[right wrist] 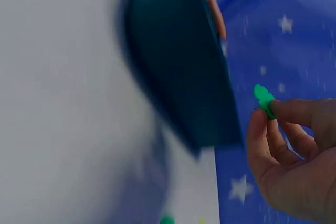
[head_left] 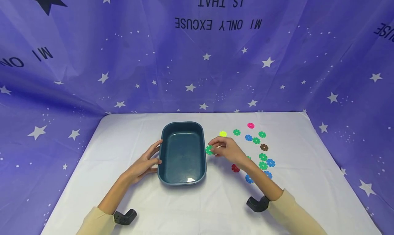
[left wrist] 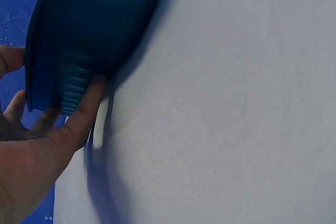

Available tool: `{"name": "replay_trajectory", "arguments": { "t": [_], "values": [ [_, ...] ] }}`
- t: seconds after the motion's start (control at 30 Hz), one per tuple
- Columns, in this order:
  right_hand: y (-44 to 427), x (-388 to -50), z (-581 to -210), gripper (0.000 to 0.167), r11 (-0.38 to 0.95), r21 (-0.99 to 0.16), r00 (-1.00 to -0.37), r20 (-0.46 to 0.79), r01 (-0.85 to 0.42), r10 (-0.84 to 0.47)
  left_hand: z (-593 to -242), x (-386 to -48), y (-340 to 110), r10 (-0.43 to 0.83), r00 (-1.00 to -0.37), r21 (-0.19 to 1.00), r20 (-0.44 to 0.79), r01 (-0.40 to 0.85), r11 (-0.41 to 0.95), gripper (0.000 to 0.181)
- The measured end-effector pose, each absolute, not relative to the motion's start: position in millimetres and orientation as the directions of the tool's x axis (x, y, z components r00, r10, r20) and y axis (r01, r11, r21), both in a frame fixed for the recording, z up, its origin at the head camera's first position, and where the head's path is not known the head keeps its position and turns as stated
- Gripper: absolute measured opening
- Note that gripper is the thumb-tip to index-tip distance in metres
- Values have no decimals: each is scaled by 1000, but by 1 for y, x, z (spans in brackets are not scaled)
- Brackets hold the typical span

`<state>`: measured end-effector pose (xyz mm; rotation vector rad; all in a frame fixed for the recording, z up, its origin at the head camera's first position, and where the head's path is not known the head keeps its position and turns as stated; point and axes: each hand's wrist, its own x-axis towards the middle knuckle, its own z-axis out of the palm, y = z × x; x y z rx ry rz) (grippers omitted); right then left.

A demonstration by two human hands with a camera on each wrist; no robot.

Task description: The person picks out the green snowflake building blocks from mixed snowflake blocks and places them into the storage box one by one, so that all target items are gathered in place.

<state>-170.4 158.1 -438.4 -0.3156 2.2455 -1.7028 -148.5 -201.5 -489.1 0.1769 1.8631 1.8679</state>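
Left hand (head_left: pixel 142 167) spread against the tub (head_left: pixel 182 151), right hand (head_left: pixel 227 150) pinching a green disc (head_left: pixel 209 150) edgewise, a knock on the three-o'clock rim (head_left: pixel 205 163) could drop the disc.

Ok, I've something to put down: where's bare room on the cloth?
Bare white cloth: beyond the left hand, left of the bin; between the forearms, nearer than the bin; right of the discs. Crowded: right of the bin, discs and the right hand.
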Motion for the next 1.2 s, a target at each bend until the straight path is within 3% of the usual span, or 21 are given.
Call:
{"name": "replay_trajectory", "arguments": {
  "t": [0.33, 0.77, 1.2],
  "values": [
    [77, -163, -443, 21, 181, -983, -866, -101, 12, -490, -490, -147, -202, 422, -871, 965, -252, -259, 42, 86],
    [30, -161, -472, 17, 509, -855, -825, -215, -100, -522, -488, -148, -204, 438, -864, 966, -247, -253, 46, 86],
    [16, -165, -481, 15, 585, -802, -785, -281, -124, -552, -489, -150, -202, 430, -866, 965, -255, -253, 63, 86]
  ]
}}
